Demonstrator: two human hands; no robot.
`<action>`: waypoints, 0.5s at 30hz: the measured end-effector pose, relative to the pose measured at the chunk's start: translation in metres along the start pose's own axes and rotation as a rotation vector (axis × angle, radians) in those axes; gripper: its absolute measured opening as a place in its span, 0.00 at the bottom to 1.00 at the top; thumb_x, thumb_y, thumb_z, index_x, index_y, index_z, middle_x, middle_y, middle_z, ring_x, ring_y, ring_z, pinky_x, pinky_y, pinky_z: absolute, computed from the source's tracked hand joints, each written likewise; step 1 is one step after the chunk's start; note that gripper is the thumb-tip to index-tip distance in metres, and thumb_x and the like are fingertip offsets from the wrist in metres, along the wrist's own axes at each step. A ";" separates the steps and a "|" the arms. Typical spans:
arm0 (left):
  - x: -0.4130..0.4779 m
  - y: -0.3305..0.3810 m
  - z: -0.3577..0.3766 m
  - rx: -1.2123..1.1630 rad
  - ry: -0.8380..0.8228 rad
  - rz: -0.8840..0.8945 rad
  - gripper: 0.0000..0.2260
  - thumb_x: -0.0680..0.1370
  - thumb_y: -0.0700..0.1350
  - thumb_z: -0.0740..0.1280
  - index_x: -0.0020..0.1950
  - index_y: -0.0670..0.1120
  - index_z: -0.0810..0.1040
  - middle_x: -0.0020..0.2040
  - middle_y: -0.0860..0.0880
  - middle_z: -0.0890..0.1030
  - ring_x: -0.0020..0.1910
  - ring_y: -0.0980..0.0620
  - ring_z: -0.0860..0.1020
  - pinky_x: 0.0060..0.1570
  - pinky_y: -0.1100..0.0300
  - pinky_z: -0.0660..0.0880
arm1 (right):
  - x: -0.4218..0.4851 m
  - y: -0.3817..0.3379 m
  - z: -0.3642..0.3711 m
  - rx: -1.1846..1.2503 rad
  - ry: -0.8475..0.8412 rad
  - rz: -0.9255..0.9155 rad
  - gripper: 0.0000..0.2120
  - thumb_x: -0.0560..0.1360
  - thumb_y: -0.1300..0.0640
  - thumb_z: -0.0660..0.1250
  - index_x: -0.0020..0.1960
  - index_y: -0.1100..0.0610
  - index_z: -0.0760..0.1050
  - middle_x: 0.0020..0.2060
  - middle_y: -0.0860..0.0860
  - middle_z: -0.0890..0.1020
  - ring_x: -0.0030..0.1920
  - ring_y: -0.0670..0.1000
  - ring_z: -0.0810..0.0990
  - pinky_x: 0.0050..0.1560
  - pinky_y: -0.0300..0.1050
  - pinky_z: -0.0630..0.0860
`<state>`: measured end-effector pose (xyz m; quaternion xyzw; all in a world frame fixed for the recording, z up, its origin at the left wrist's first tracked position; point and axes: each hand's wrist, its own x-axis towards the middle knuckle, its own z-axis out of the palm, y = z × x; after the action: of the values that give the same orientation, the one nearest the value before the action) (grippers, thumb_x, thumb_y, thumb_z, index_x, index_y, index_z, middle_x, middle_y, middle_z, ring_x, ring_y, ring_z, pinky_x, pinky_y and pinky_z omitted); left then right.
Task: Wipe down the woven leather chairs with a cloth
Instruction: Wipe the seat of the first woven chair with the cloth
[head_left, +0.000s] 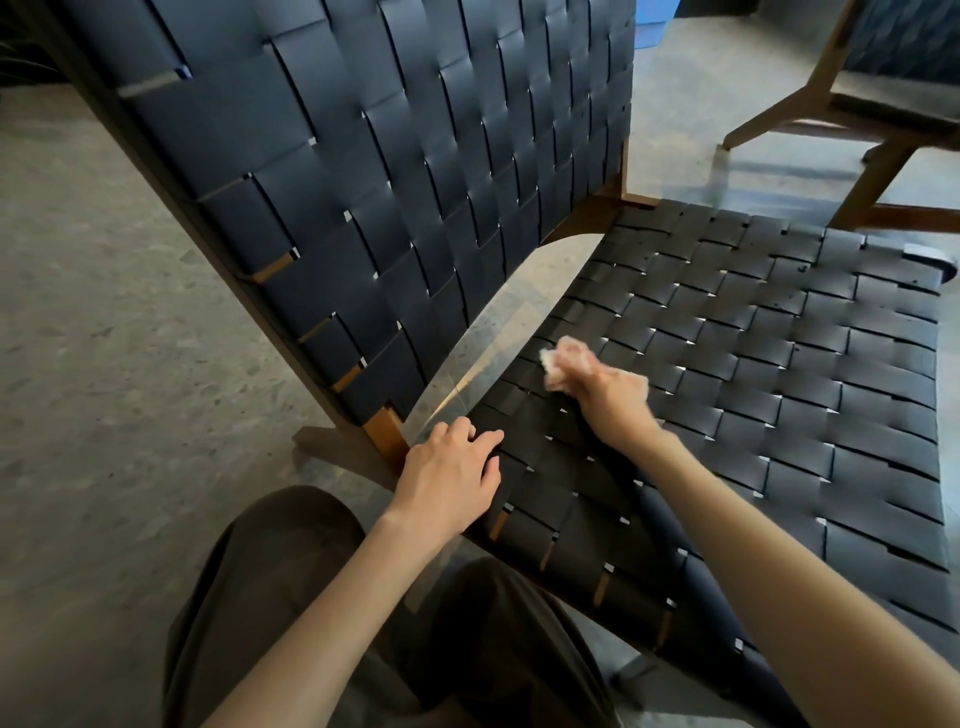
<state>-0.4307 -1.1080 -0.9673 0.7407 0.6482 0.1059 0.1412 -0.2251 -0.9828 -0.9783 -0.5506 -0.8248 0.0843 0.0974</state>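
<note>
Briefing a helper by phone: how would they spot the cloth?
Start at the black woven chair seat on the right. Near its rear edge, the right hand grips the cloth. It is the only pale, crumpled thing on that dark seat.

Chair seat (727, 364): matt black woven leather; frame (384, 431) wood; floor (130, 338) speckled stone.
</note>
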 end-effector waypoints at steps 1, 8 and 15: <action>0.000 0.000 -0.001 0.002 0.001 0.000 0.20 0.83 0.53 0.54 0.75 0.56 0.64 0.69 0.49 0.70 0.64 0.53 0.71 0.54 0.60 0.76 | -0.006 -0.015 0.003 0.033 0.024 -0.125 0.15 0.79 0.60 0.64 0.65 0.52 0.75 0.65 0.52 0.76 0.55 0.51 0.81 0.45 0.39 0.72; -0.001 -0.001 0.000 0.007 0.008 0.006 0.20 0.83 0.53 0.54 0.75 0.56 0.64 0.69 0.49 0.70 0.65 0.53 0.70 0.54 0.60 0.75 | -0.012 0.015 0.012 -0.045 -0.017 -0.272 0.25 0.77 0.67 0.64 0.72 0.54 0.69 0.69 0.56 0.73 0.67 0.55 0.74 0.64 0.49 0.74; -0.009 -0.012 0.005 -0.198 0.013 -0.031 0.19 0.82 0.52 0.58 0.73 0.55 0.69 0.72 0.52 0.70 0.70 0.55 0.66 0.61 0.63 0.69 | -0.028 -0.033 0.019 0.007 -0.109 -0.366 0.24 0.79 0.65 0.61 0.74 0.53 0.64 0.70 0.55 0.70 0.62 0.55 0.78 0.45 0.53 0.82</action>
<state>-0.4413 -1.1160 -0.9763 0.7123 0.6469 0.1723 0.2110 -0.2489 -1.0222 -0.9900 -0.3859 -0.9148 0.0977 0.0679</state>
